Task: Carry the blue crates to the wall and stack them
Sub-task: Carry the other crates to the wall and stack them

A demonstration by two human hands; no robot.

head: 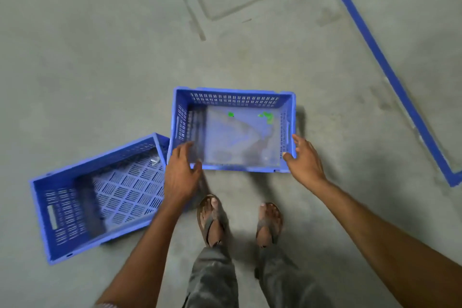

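At the far left, the left crate is seen on the floor, open side up and turned at an angle, its far right corner just beside the middle crate. It is not reached for by either hand.

The left hand is held over the near left corner of the middle crate, palm down, with the fingers loosely spread and the fingertips pointed across the rim into the crate. Nothing is gripped by it.

The middle crate is set upright on the floor just ahead of the feet, with its long axis running from left to right, so that one short end is offered to each hand. A few green scraps are seen on its bottom.

The right hand is placed at the near right corner, fingers straight and spread along the right wall, thumb towards the near rim. Because of blur, contact with the rim cannot be settled; it is probably touched lightly.

The crate is thus bracketed evenly by both hands, neither clearly nearer. A grip on the two short ends is judged to be the coming step. No wall is in view; a blue line is painted on the floor at the right.
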